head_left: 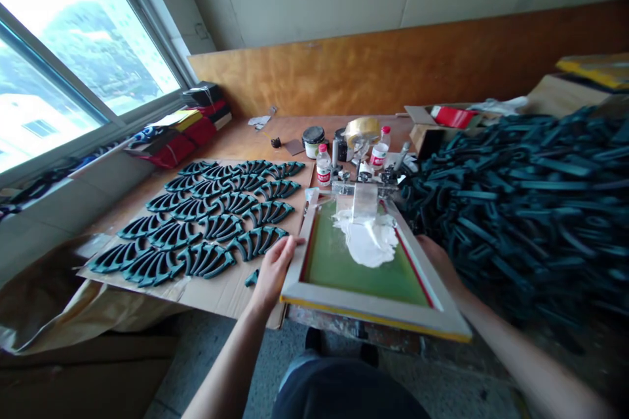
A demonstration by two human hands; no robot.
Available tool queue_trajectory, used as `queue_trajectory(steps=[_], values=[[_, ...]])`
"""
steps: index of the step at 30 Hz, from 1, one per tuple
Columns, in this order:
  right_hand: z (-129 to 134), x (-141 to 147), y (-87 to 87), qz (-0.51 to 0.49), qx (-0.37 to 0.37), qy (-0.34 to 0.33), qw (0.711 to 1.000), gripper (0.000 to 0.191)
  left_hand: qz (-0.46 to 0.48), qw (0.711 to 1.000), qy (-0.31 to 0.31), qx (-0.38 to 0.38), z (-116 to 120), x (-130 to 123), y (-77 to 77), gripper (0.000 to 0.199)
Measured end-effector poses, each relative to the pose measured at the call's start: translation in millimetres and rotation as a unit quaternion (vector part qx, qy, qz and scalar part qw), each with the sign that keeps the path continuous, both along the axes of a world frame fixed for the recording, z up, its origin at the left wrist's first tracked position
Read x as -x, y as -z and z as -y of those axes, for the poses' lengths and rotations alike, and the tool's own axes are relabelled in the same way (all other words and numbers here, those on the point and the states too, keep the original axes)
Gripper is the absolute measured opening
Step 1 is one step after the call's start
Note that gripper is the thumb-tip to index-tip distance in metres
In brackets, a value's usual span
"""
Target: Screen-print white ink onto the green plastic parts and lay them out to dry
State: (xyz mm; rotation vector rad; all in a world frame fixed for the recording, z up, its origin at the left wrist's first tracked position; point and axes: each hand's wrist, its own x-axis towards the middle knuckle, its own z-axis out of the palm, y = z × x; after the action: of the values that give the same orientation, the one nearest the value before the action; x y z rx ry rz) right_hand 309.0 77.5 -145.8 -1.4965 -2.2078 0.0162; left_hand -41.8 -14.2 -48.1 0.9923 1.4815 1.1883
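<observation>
A screen printing frame (363, 314) with green mesh lies in front of me, a pool of white ink (371, 245) on its far half. A flat metal squeegee-like blade (365, 201) stands in the ink. My left hand (276, 270) is closed at the frame's left edge, fingertips on the rim. Beyond the right edge is my right hand (439, 263), blurred, beside a heap of dark green handle-shaped parts (521, 209); its fingers are mostly hidden. One loose dark green part (251, 278) lies on the cardboard near my left hand.
Rows of fanned dark green parts (201, 229) cover a cardboard sheet (211, 291) on the left. Behind the frame stand a metal clamp (344, 187), two red-capped bottles (323, 167), a tub (313, 142) and a tape roll (362, 131). An open carton (422, 131) stands right.
</observation>
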Motion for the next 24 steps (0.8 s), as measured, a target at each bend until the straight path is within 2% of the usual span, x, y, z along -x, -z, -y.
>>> queue_trajectory(steps=[2, 4, 6, 7, 9, 11, 12, 14, 16, 18, 21, 24], values=[[-17.8, 0.4, -23.3, -0.038, -0.016, 0.022, 0.999, 0.042, -0.005, 0.997, 0.013, 0.074, 13.7, 1.4, 40.0, 0.069], [-35.2, 19.6, -46.3, -0.042, -0.034, 0.007, 0.998, 0.055, -0.044, 0.992, 0.005, 0.116, 17.6, 0.6, 74.4, 0.075], [-47.1, 50.2, -62.1, 0.016, -0.024, -0.037, 0.999, 0.064, -0.102, 0.986, -0.004, 0.135, 15.5, 0.0, 97.8, 0.073], [-49.5, 65.6, -65.8, 0.055, -0.001, -0.061, 0.997, 0.057, -0.124, 0.983, -0.005, 0.138, 13.8, 0.3, 105.0, 0.071], [-45.5, 89.0, -64.2, 0.112, 0.058, -0.093, 0.988, 0.030, -0.149, 0.979, 0.000, 0.137, 11.0, 1.9, 112.5, 0.067], [-30.1, 97.0, -54.0, 0.133, 0.094, -0.116, 0.980, 0.007, -0.158, 0.978, 0.006, 0.136, 10.2, 4.0, 114.1, 0.066], [-19.6, 95.2, -48.2, 0.133, 0.096, -0.137, 0.977, 0.005, -0.159, 0.978, 0.008, 0.135, 10.5, 4.9, 114.0, 0.065], [1.7, 84.3, -40.0, 0.127, 0.085, -0.209, 0.966, 0.014, -0.157, 0.978, 0.009, 0.135, 11.5, 5.7, 113.3, 0.065], [15.9, 71.3, -40.2, 0.121, 0.075, -0.290, 0.946, 0.021, -0.154, 0.978, 0.007, 0.138, 12.3, 5.4, 112.7, 0.065], [18.9, 63.9, -46.5, 0.118, 0.094, -0.338, 0.929, 0.022, -0.152, 0.978, 0.002, 0.144, 12.5, 4.6, 112.5, 0.065], [12.9, 66.1, -51.2, 0.101, 0.114, -0.327, 0.933, 0.019, -0.149, 0.978, -0.004, 0.146, 12.5, 3.9, 113.8, 0.064], [17.9, 70.2, -38.7, 0.069, 0.033, -0.284, 0.956, 0.024, -0.139, 0.981, -0.001, 0.137, 12.6, 4.3, 116.1, 0.064]])
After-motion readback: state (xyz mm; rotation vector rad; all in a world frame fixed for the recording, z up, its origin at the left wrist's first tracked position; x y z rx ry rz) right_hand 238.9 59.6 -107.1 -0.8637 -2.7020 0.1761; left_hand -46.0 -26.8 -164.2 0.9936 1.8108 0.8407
